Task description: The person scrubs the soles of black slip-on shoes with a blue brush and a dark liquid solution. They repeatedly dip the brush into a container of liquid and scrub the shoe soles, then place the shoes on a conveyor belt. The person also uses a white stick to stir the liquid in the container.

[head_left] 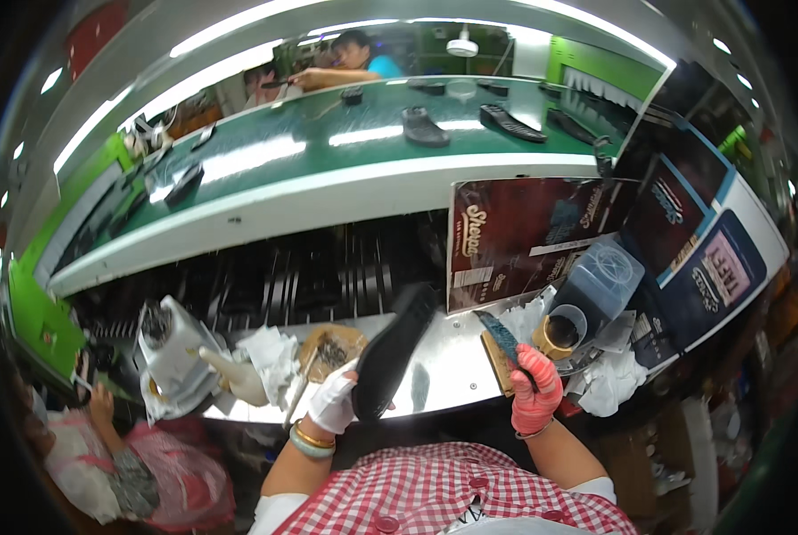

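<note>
My left hand (332, 403), in a white glove with bangles at the wrist, grips a black shoe sole (390, 357). The sole is tilted, its upper end pointing away and to the right. My right hand (536, 390), in a pinkish-red glove, is closed on a flat, dark bluish, blade-like tool (499, 335). That tool points up and left, apart from the sole. Beneath it lies a tan block or strip (495, 362) on the white work ledge (457, 390). Fingers behind the sole are partly hidden.
Ahead runs a green conveyor belt (301, 147) carrying several black soles (510, 123). Right are a cup of dark liquid (559, 332), a plastic tub (602, 278), cardboard panels (506, 236) and crumpled paper (608, 383). Left stand a white container (176, 357) and a pale bottle (241, 382). Other people work nearby.
</note>
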{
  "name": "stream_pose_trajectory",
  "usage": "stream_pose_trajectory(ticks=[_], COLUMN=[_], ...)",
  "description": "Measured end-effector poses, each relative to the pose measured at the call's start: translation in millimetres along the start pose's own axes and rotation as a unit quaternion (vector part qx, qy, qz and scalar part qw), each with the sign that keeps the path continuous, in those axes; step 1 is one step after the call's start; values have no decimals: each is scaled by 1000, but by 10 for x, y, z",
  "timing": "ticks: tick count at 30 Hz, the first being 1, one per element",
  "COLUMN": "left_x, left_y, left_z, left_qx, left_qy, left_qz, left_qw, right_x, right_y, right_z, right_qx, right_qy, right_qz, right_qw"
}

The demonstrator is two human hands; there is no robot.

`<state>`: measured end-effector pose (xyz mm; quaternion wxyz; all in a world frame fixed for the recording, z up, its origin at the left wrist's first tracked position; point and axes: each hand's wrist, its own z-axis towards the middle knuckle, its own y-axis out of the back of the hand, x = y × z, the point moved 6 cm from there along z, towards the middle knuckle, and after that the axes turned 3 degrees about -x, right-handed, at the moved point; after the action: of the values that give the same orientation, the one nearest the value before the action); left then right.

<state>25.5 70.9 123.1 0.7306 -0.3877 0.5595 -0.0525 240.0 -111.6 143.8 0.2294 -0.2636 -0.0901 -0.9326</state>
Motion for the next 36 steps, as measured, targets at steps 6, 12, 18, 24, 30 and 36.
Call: stream_pose_trajectory(ticks=[6, 12, 18, 24, 30, 36], left_x=[-1441, -1466, 797, 1638, 1709, 1753], left_y=[-408, -35, 477, 671, 548, 434], left_z=[750, 1629, 852, 716, 775, 719], left_qx=[9, -115, -293, -256, -199, -184], left_qy=[-159, -150, -5, 86, 55, 41], left_qz=[44, -64, 63, -68, -11, 55], left_qw=[986, 980, 954, 960, 978, 981], right_x=[45, -81, -463, -886, -1051, -1082], right_y=[41, -169, -326, -636, -837, -902], right_z=[14, -85, -365, -640, -805, -761], right_qx=[19, 22, 68, 80, 142, 247], right_qy=[7, 10, -46, -83, -42, -197], right_qz=[-65, -61, -43, -47, -142, -116], right_qw=[998, 998, 996, 992, 979, 942])
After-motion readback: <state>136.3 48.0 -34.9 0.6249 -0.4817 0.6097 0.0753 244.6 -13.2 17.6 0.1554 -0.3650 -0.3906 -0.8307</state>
